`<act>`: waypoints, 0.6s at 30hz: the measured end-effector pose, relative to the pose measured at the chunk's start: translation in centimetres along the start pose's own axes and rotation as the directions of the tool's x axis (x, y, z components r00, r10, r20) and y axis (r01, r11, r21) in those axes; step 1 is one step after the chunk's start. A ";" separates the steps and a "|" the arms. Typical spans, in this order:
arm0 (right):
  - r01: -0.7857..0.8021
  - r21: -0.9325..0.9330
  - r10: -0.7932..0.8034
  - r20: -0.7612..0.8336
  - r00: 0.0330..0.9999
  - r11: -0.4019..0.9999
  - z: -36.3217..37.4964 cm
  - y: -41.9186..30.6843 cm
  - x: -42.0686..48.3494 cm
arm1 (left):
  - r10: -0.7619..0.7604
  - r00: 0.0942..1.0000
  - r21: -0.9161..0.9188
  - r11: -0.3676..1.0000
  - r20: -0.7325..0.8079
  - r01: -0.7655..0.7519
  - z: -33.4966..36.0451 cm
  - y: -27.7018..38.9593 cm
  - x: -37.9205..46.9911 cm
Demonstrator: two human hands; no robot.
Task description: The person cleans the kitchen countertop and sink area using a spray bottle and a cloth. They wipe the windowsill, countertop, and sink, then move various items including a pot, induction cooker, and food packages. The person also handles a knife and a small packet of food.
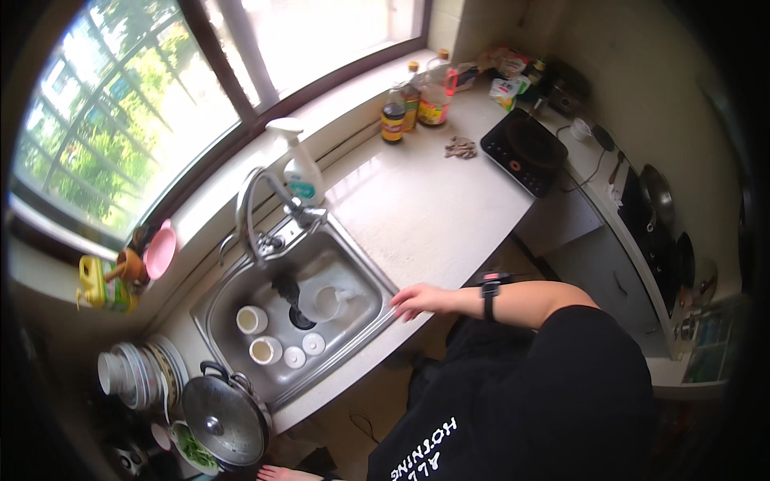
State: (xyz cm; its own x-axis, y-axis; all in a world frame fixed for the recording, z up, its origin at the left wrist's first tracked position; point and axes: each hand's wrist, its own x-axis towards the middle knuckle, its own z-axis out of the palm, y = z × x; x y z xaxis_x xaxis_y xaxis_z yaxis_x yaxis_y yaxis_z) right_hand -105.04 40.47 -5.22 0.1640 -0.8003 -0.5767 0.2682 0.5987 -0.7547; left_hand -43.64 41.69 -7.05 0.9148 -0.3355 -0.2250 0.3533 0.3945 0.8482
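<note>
My right hand (418,302), with a black band on its wrist, is at the right front rim of the steel sink (349,240), its fingers apart and holding nothing. My left hand (280,474) shows only in part at the bottom edge, near a lidded pot (225,421); what it does is hidden. In the sink stand two white cups or jars (251,320), (265,350). Two small white lids (295,357), (313,344) lie beside them. A clear plastic container (322,302) rests by the dark drain.
A chrome faucet (243,210) arches over the sink, with a spray bottle (302,174) behind. Stacked bowls (141,376) and greens (195,448) are at lower left. Sauce bottles (392,123), a crumpled rag (461,148) and an induction cooker (523,150) stand on the counter.
</note>
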 end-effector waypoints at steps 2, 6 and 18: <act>0.054 0.091 -0.025 -0.295 0.955 0.994 -6.8 0.8 -4.4 | -0.079 0.997 0.118 0.990 0.006 0.077 -0.8 -1.1 -4.9; 0.359 0.162 -0.015 -0.897 0.442 0.919 -23.4 4.3 -12.7 | -0.287 0.955 0.290 0.923 0.079 0.254 0.5 -4.7 -15.0; 0.143 -0.016 0.060 -0.860 -0.507 0.990 -74.7 8.3 -36.5 | -0.773 0.507 0.674 0.608 0.382 0.420 10.2 -19.1 -48.0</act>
State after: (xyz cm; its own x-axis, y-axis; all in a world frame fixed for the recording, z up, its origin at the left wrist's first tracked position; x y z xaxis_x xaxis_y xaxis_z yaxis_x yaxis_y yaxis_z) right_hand -179.72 76.91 -13.79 -0.8832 0.4686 -0.0215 0.2740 0.4782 -0.8344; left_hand -96.29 41.55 -7.56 0.1159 -0.8018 -0.5863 0.4671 -0.4769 0.7446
